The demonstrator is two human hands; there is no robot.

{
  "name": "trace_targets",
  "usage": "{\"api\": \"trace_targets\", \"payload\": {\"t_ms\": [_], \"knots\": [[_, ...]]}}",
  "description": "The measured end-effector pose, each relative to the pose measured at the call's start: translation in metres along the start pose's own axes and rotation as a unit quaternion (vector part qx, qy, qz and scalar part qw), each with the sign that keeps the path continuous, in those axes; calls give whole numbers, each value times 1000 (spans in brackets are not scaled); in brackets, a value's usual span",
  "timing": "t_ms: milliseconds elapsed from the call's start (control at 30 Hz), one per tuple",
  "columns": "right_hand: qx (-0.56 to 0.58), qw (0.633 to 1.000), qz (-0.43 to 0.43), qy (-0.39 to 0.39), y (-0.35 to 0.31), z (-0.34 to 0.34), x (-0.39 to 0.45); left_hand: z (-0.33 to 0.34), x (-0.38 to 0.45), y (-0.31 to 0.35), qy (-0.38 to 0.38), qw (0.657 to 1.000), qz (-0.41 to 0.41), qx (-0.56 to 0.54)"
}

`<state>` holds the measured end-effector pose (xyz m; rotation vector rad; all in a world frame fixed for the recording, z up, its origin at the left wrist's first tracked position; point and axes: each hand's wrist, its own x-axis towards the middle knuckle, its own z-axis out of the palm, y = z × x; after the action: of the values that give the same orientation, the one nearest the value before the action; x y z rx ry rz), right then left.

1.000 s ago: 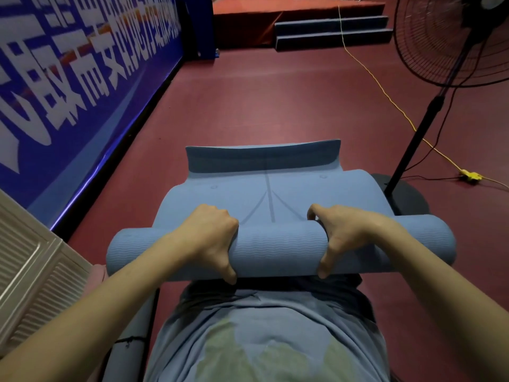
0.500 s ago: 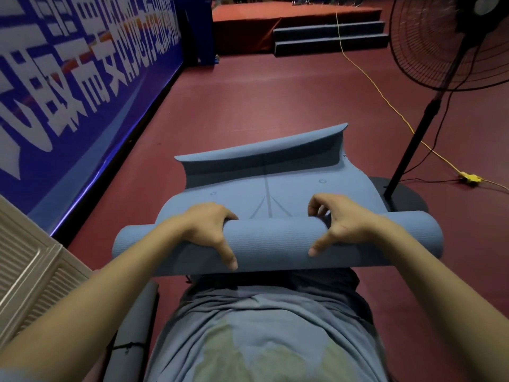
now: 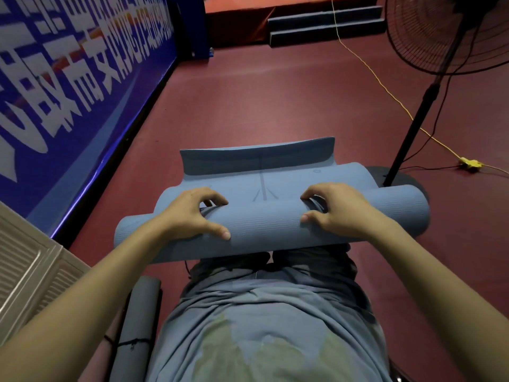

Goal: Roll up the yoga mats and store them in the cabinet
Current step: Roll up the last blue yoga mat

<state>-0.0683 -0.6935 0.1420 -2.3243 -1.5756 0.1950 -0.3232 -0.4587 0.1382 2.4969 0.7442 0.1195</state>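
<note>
Blue foam filled both grips: the left hand (image 3: 192, 213) and right hand (image 3: 336, 209) clutched the yoga mat (image 3: 264, 227), fingers curled over the roll. Its unrolled tail lay ahead on the red floor (image 3: 248, 100). A rolled grey mat (image 3: 137, 321) lay beside the cabinet (image 3: 30, 271).

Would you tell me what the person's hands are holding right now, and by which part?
Both hands grip the blue yoga mat by its rolled-up part: the left hand left of the middle, the right hand right of it, fingers over the top, thumbs on the near side.
</note>
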Motion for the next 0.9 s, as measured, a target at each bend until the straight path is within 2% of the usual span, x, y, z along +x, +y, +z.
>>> {"api": "trace_targets", "payload": {"t_ms": [67, 167, 300, 400, 600, 733, 900], "knots": [[-28, 999, 8, -26, -4, -4, 1, -1, -3, 3, 3, 1000, -6, 16], [-84, 994, -4, -73, -8, -6, 0, 2, -8, 12, -32, 993, -23, 115], [-176, 979, -16, -106, -15, 9, -1, 8, -14, 28, -39, 964, -1, 262], [-224, 969, -19, -99, -17, 19, 2, 15, -10, 37, -49, 941, -8, 333], [-199, 975, -13, -99, -13, 16, 19, 20, 2, 29, -63, 944, -41, 322], [-188, 976, -20, -106, -8, 15, 22, 20, 9, 25, -64, 948, -32, 310], [-177, 980, -18, -95, -9, 15, 22, 23, 6, 19, -28, 953, -5, 303]]}}
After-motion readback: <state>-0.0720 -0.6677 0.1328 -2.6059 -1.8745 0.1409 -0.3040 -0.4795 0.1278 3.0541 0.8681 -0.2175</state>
